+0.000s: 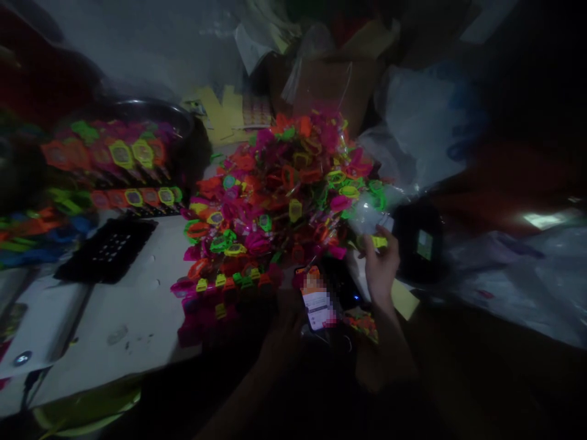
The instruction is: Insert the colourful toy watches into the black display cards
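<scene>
Watching the feed, I see the right hand [381,264] at four o'clock of the pile of toy watches [279,201], its grip pinching a yellow-green piece [378,242] at the pile's edge. The left hand [282,333] sits dim at six o'clock, near a phone [316,304]. I cannot tell how its grip stands. A white bench [132,318] carries the pile.

Likely a packing workshop: heaped toy watches [284,195].
</scene>
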